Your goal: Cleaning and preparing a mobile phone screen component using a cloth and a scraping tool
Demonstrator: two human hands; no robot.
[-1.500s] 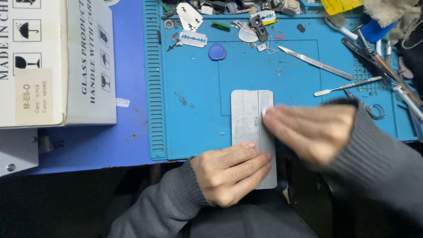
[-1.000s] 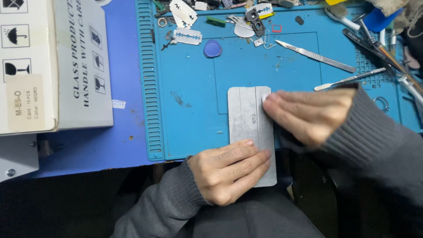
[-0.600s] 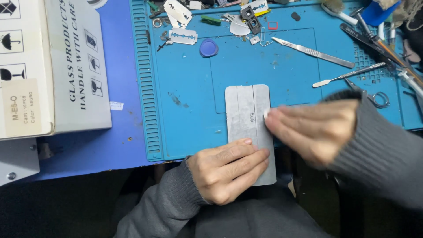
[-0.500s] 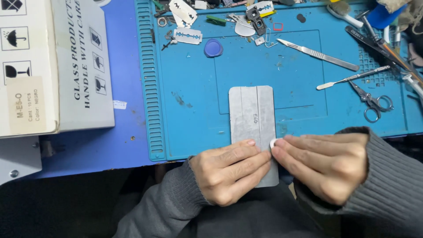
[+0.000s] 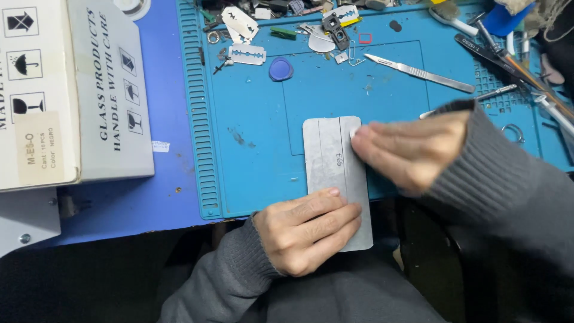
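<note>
Hands (image 5: 308,230) covering grey plate (image 5: 329,158), lower end hidden, right hand (image 5: 409,149) blurred

A white box (image 5: 110,90) is lying at the desk's (image 5: 173,197) far-left corner, black print and pictograms on its side. A second white box (image 5: 36,90) is sitting just left of it, carrying a cream rectangular label (image 5: 40,157) near its front edge.
</note>
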